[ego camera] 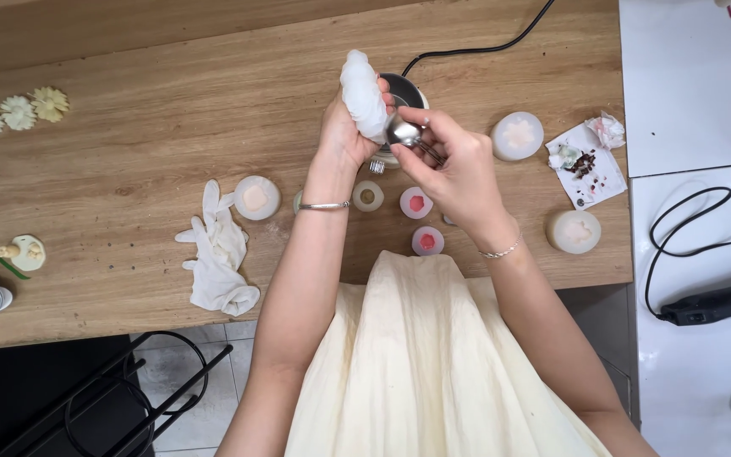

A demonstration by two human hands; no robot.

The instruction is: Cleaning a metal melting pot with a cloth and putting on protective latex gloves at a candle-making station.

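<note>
Left hand point(344, 127) clenched round white bag point(362, 95), held upright above black pot point(405, 87) at 12 o'clock on table point(154, 127). Right hand point(454, 165) grips metal spoon point(403, 131), bowl touching bag's side. Step in hand, by judgement: spooning from bag over pot. Next move calls for steady bag, level spoon. Pink moulds point(416, 202) at 6 o'clock of hands; white gloves point(216, 254) at 8 o'clock.

gloves point(217, 254) left of small moulds point(417, 203) | pot point(403, 93) behind moulds | paper scrap point(587, 165) right
</note>
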